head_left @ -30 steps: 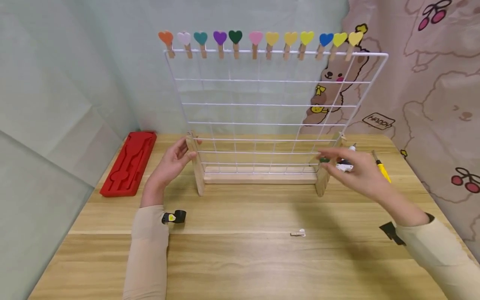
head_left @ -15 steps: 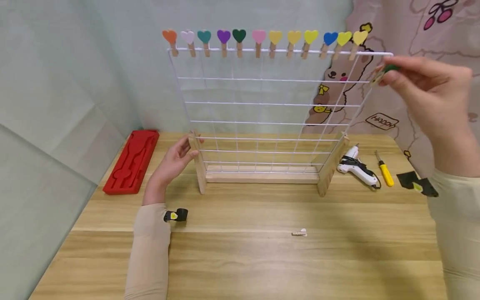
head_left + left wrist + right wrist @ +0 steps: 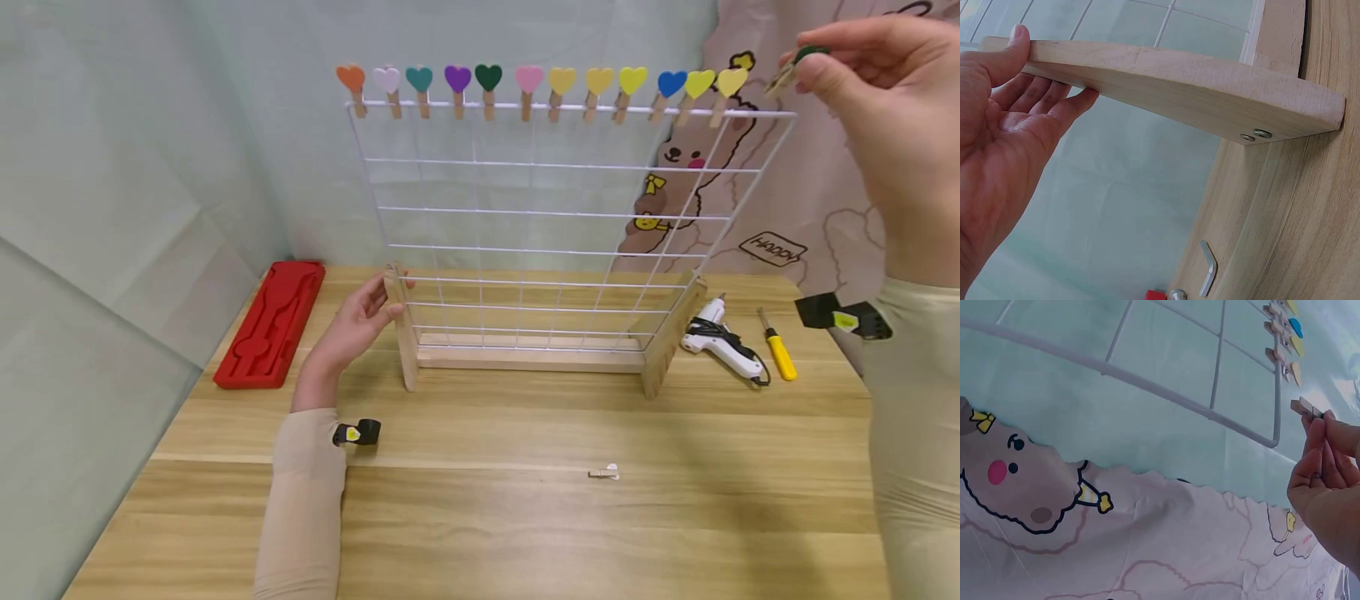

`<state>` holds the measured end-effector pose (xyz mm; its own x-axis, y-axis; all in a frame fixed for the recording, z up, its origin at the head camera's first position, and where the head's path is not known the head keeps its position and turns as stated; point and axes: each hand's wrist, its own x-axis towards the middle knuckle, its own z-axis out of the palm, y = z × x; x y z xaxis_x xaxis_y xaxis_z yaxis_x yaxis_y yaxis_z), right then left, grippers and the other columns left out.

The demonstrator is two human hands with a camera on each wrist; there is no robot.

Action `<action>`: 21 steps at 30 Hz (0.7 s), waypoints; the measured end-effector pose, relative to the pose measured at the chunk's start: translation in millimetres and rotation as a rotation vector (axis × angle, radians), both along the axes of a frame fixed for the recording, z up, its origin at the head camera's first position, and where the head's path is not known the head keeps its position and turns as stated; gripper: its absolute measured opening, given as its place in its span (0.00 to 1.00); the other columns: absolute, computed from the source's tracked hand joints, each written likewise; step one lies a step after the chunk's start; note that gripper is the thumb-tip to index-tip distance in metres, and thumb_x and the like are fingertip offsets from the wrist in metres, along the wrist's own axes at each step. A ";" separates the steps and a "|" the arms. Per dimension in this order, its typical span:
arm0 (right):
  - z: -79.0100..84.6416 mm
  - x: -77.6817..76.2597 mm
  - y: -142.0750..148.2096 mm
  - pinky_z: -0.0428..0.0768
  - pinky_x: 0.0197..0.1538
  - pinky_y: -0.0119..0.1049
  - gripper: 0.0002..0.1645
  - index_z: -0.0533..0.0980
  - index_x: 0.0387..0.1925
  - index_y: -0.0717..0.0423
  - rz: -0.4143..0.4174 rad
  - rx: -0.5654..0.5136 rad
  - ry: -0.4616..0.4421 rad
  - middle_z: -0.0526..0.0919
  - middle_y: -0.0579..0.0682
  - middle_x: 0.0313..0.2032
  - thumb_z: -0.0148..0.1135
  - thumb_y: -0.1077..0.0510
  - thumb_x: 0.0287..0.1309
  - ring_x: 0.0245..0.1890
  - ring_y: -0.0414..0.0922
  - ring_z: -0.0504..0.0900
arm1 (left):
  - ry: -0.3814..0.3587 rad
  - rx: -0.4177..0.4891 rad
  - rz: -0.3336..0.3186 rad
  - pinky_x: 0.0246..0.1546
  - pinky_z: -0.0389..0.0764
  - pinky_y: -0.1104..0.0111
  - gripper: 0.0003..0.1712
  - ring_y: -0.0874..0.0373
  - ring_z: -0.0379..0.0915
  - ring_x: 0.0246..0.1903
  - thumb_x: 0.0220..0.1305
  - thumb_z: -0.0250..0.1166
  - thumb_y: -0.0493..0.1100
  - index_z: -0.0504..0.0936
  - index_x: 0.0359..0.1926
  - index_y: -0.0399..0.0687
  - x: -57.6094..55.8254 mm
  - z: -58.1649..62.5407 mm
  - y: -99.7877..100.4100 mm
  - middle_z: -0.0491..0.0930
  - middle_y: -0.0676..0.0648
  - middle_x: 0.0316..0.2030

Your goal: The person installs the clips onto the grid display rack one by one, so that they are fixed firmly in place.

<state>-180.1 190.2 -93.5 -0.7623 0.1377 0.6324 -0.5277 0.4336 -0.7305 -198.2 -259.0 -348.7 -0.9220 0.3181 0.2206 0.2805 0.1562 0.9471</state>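
My left hand (image 3: 360,321) grips the left wooden side piece (image 3: 405,342) of a stand, with the thumb on one side and the fingers on the other. The stand holds up a white wire grid (image 3: 442,210). A row of clothespins with coloured hearts, among them a pink-heart clothespin (image 3: 528,81), is clipped along its top bar. My right hand (image 3: 892,100) pinches a wooden clothespin (image 3: 782,79) with a dark green heart, partly hidden by the fingers. It is above the grid's upper right corner, apart from the wire. A white-heart clothespin (image 3: 603,473) lies on the table.
A red moulded tray (image 3: 273,325) lies at the left. Right of the stand are a white glue gun (image 3: 723,342) with its black cord and a yellow-handled screwdriver (image 3: 780,354). The left wrist view shows a hex key (image 3: 1210,269) on the table.
My right hand has risen from beside the stand's right side piece to above the grid's top right corner, carrying the green-heart clothespin. The left hand stays on the side piece.
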 end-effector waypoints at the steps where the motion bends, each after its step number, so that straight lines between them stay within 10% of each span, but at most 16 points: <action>1: 0.3 -0.4 -0.4 0.68 0.30 0.19 0.15 0.78 0.37 0.62 -0.004 -0.001 0.001 0.80 0.45 0.30 0.62 0.59 0.45 0.29 0.36 0.75 | -0.004 -0.001 0.000 0.54 0.64 0.68 0.29 0.57 0.55 0.60 0.59 0.55 0.42 0.59 0.61 0.51 0.3 0.1 0.1 0.64 0.45 0.57; 9: -3.1 2.5 -5.9 0.65 0.28 0.19 0.13 0.80 0.36 0.56 -0.101 0.197 -0.041 0.79 0.38 0.29 0.60 0.56 0.47 0.25 0.33 0.70 | -0.017 0.005 0.007 0.54 0.65 0.70 0.29 0.58 0.55 0.60 0.58 0.56 0.43 0.60 0.61 0.49 0.6 -0.3 0.0 0.64 0.47 0.57; 21: -1.1 -0.6 1.2 0.66 0.31 0.20 0.17 0.78 0.42 0.56 0.012 0.209 -0.203 0.80 0.41 0.33 0.60 0.55 0.48 0.30 0.34 0.72 | 0.003 0.010 -0.005 0.53 0.65 0.74 0.27 0.58 0.54 0.60 0.59 0.55 0.42 0.61 0.60 0.51 -0.4 -1.4 0.4 0.64 0.47 0.57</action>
<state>-180.7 191.4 -94.6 -0.8769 0.0104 0.4806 -0.3862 0.5799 -0.7173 -198.7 -258.6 -350.0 -0.9199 0.3201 0.2263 0.2839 0.1459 0.9477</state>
